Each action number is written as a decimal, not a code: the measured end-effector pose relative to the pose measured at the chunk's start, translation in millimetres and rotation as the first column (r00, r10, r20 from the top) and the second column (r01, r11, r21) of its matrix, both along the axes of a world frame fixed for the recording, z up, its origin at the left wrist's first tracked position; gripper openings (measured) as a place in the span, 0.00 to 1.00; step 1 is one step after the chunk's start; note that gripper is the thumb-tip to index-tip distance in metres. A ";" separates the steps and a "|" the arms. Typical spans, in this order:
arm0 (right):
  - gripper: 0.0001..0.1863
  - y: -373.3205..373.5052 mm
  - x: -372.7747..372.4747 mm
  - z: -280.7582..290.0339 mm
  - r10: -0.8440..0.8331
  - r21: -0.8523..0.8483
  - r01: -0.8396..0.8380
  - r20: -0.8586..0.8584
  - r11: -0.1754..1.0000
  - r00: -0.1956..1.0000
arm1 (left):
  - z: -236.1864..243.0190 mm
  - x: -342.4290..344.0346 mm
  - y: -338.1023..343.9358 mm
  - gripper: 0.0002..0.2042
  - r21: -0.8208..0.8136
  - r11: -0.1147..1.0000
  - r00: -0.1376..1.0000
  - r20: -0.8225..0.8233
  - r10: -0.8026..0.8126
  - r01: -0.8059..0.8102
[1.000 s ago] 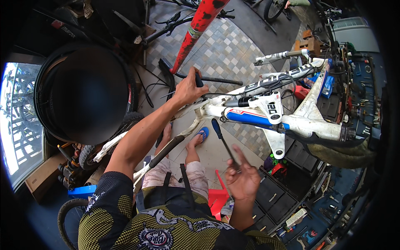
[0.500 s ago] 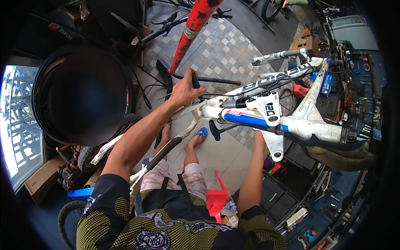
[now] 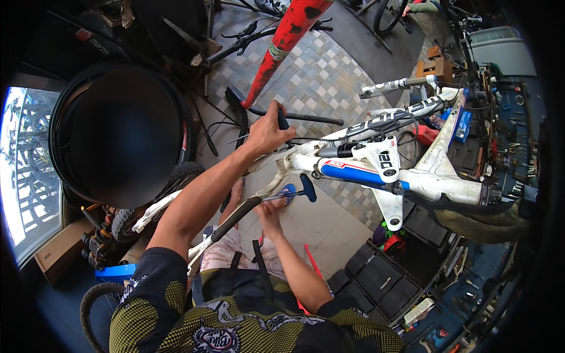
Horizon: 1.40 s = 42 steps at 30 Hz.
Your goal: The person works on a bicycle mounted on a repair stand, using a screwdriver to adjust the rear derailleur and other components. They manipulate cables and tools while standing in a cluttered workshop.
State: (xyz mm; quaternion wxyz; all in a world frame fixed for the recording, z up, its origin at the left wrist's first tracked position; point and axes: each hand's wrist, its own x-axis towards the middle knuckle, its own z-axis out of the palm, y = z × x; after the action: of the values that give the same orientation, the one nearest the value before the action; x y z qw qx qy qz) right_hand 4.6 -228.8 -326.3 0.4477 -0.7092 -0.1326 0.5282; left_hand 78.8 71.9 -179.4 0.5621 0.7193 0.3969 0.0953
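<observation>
My left hand (image 3: 268, 132) is closed on a dark-handled tool (image 3: 283, 122), a thin shaft sticking out leftward, beside the white bicycle frame (image 3: 435, 183) with a blue stripe. Below the frame, my right hand (image 3: 271, 215) has its fingers closed on the shaft of a dark T-handle wrench (image 3: 308, 188), whose handle sticks out to the right. That hand is just under a padded tube (image 3: 232, 219) of the frame; its fingertips are partly hidden. A red tube (image 3: 271, 62) with black patches rises beyond my left hand.
Tyres and a black round object (image 3: 118, 135) are at left. Bike parts (image 3: 235, 44) lie at top. At right are a tool board (image 3: 512, 153), black toolboxes (image 3: 382, 276) and a wooden crate (image 3: 435, 62). A red stool (image 3: 313, 262) is below me. Another person's arm (image 3: 421, 7) shows top right.
My right hand first opened around the wrench, reached up under the frame, then moved left beneath the padded tube. The wrench's handle has swung to point right. My left hand stays nearly in place.
</observation>
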 end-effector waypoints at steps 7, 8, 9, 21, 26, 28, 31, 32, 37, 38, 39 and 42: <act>0.09 -4.7 -0.2 234.0 -0.316 -0.026 0.445 -0.743 0.895 0.591 | -3.6 -0.3 1.0 0.27 0.008 1.000 0.999 -0.019 -0.029 0.029; 0.08 -4.8 13.2 260.5 -0.412 -0.086 0.510 -0.710 0.856 0.572 | -4.1 0.0 1.0 0.27 -0.001 1.000 1.000 -0.008 -0.028 0.028; 0.07 -4.0 28.0 283.0 -0.471 -0.112 0.573 -0.704 0.812 0.531 | -4.6 0.2 1.1 0.27 -0.008 1.000 1.000 0.002 -0.026 0.026; 0.16 1.5 221.7 218.6 -0.569 0.593 0.479 -0.043 0.647 0.821 | -7.4 -0.6 0.3 0.27 -0.031 0.999 1.000 0.002 -0.019 0.019; 0.15 9.5 268.3 69.8 -0.663 0.458 0.513 0.271 0.726 0.698 | -5.8 -0.5 -0.1 0.27 0.003 1.000 0.999 0.032 -0.008 0.008; 0.15 9.6 258.5 0.1 -0.643 0.422 0.514 0.258 0.747 0.721 | -5.0 -0.6 0.0 0.27 -0.006 1.000 1.000 0.023 -0.014 0.014; 0.14 5.7 207.5 -84.3 -0.341 0.058 0.360 0.488 0.931 0.804 | -3.0 -1.2 0.5 0.27 -0.024 1.000 1.000 0.012 -0.008 0.008; 0.15 17.5 183.4 -105.7 0.033 -0.007 -0.039 0.678 0.999 0.734 | -2.5 -1.3 0.8 0.27 -0.014 1.000 1.000 0.011 -0.010 0.010; 0.29 14.7 6.2 -37.5 -0.550 -0.118 0.599 -0.561 0.792 0.618 | -2.8 -0.7 0.9 0.27 -0.021 1.000 1.000 0.000 -0.009 0.009; 0.31 14.1 -16.9 -0.1 -0.508 -0.126 0.598 -0.679 0.792 0.530 | -3.3 -0.8 0.9 0.27 -0.008 1.000 1.000 0.006 -0.007 0.007; 0.33 11.4 -28.3 40.8 -0.475 -0.133 0.605 -0.756 0.785 0.450 | -3.8 -0.7 0.8 0.27 -0.008 1.000 1.000 0.003 -0.010 0.010; 0.25 1.7 -33.8 163.0 -0.313 -0.028 0.540 -0.839 0.841 0.445 | -5.5 -0.2 1.0 0.27 -0.012 1.000 1.000 0.008 -0.017 0.017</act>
State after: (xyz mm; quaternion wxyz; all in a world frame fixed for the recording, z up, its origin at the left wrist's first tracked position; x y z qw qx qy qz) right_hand -29.1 -227.1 -163.3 0.6587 -0.3314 0.2101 0.6420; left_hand 78.6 72.9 -184.9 0.5686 0.7190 0.3891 0.0910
